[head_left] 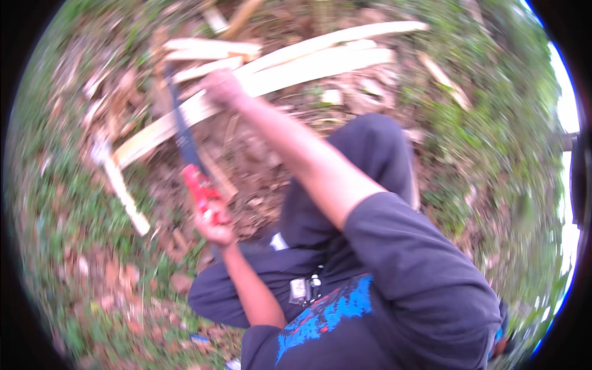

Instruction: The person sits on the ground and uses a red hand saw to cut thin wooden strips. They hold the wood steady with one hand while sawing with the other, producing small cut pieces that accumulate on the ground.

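My left hand (pixel 216 228) is wrapped round the red handle of a saw (pixel 183 132). Its long dark blade slants away from me and crosses a pale split-wood strip (pixel 145 140); blur hides the teeth. My right hand (pixel 223 90) is closed on the strip, just right of the blade, pressing down from above. Beyond that hand the wood continues to the right, beside a second long curved strip (pixel 345 38). Shorter pale pieces (pixel 213 48) lie just past the blade's far end.
My bent knees (pixel 376 139) are close to the work. A narrow pale stick (pixel 126 194) lies at the left, another wood strip (pixel 445 80) at the far right. Wood chips, dry leaves and grass (pixel 80 216) cover the ground.
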`<state>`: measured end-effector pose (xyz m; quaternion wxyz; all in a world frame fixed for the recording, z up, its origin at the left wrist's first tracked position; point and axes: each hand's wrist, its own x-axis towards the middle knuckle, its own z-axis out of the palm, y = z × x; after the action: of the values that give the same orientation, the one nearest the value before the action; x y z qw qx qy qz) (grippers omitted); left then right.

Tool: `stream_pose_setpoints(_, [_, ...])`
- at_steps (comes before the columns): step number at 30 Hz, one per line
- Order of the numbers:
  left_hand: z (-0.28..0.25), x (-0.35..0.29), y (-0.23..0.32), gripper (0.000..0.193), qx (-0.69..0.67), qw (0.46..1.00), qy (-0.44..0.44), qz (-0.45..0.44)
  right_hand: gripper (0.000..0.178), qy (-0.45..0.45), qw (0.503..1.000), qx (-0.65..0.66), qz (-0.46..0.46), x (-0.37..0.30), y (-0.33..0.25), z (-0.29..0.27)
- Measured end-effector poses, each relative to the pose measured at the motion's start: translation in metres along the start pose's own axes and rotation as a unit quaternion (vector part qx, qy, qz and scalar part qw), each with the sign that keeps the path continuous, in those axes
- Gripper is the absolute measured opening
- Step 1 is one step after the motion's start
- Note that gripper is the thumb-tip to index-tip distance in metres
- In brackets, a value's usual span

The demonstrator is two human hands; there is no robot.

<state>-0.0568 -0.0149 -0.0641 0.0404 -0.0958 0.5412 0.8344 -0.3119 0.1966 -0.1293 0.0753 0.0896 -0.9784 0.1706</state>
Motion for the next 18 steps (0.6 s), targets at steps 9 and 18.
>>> stream_pose_setpoints(9, [-0.018, 0.019, -0.024, 0.027, 0.068, 0.996, -0.039, 0.050, 0.028, -0.026, 0.992, 0.036, 0.121, -0.117, 0.041, -0.270])
stream_pose_setpoints(18, [0.002, 0.015, -0.031, 0.030, 0.194, 0.971, -0.092, 0.102, 0.026, 0.034, 0.944, 0.051, 0.323, -0.262, 0.155, -0.209])
